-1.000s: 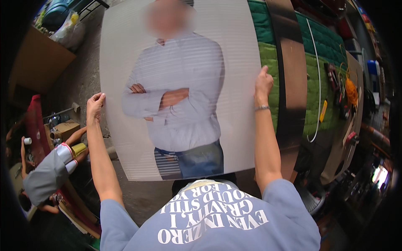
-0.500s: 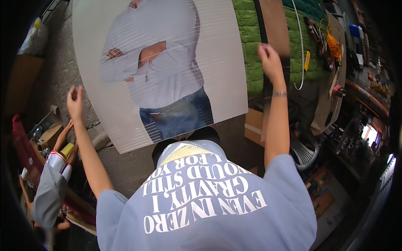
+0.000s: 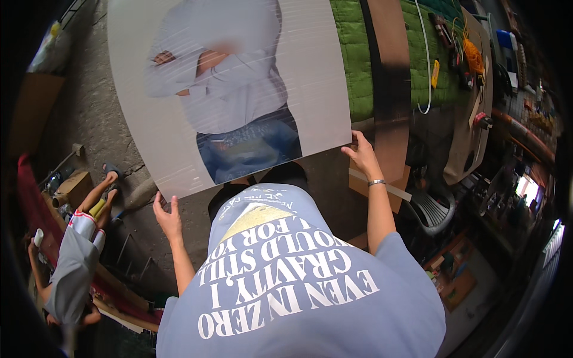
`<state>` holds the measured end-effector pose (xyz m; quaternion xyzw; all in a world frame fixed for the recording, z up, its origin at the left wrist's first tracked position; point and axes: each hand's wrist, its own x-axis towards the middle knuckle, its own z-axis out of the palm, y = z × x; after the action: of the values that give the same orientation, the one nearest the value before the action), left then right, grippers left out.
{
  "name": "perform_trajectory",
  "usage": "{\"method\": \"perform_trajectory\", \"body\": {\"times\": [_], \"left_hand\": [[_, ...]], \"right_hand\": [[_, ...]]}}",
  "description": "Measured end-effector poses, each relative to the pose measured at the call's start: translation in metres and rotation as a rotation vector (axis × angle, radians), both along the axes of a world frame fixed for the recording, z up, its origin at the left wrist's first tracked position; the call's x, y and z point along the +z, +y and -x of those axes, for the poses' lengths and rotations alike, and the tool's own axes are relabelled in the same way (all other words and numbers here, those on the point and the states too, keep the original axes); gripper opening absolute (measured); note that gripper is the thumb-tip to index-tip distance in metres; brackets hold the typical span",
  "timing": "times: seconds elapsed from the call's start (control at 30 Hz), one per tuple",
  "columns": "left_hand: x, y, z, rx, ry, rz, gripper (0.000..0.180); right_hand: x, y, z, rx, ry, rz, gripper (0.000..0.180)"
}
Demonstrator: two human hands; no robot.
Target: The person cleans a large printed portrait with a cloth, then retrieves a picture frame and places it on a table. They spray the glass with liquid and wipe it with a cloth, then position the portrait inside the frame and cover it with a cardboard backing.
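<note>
A large flat poster board [image 3: 137, 119] lies in front of me, printed with a person in a pale shirt and jeans under a glossy, streaked surface. At its near left corner is my left hand [image 3: 169, 221], thumb and fingers apart on either side of the corner. My right hand [image 3: 362, 156] is at the near right corner, its fingers beside the right edge and its thumb by the front edge. Both hands look open, touching or almost touching the board; exact contact is hard to tell.
Right of the board lie a green quilted cloth [image 3: 358, 83], brown cardboard [image 3: 391, 36], a yellow-handled tool [image 3: 435, 73] and orange cord [image 3: 473, 56]. A grey plastic chair [image 3: 433, 209] stands near my right arm. Another person [image 3: 77, 268] is at the left, beside a cardboard box [image 3: 74, 188].
Both hands have come down and inward from beside the board's edges to its two near corners. The board sits slightly higher in view. The other person's legs and arms have shifted.
</note>
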<state>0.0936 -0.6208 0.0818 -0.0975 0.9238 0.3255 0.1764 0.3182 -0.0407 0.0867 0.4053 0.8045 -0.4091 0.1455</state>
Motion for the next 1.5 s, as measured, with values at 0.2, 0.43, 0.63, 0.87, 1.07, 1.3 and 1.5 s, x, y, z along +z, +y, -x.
{"method": "perform_trajectory", "body": {"times": [0.2,0.43,0.63,0.87,1.07,1.3,1.5], "left_hand": [[-0.008,-0.013,0.008,0.046,0.057,-0.01,0.038],[0.002,-0.002,0.016,0.061,-0.024,0.031,0.035],[0.003,-0.004,0.026,0.206,-0.068,0.009,0.031],[0.015,0.005,0.027,0.335,-0.109,-0.057,0.03],[0.024,0.012,0.027,0.37,-0.115,-0.086,0.033],[0.016,-0.01,0.031,0.388,-0.198,-0.078,0.035],[0.009,-0.025,0.035,0.386,-0.277,-0.037,0.038]], "right_hand": [[-0.017,-0.031,-0.009,-0.253,0.296,-0.233,0.031],[-0.011,-0.038,-0.005,-0.442,0.256,-0.179,0.023],[-0.021,-0.037,-0.011,-0.534,0.295,-0.027,0.026],[-0.042,-0.025,-0.022,-0.773,0.283,0.112,0.025],[-0.03,-0.031,-0.008,-0.737,0.221,0.007,0.025],[-0.014,-0.054,0.012,-0.657,0.236,-0.194,0.021],[-0.013,-0.052,0.017,-0.689,0.307,-0.131,0.019]]}}
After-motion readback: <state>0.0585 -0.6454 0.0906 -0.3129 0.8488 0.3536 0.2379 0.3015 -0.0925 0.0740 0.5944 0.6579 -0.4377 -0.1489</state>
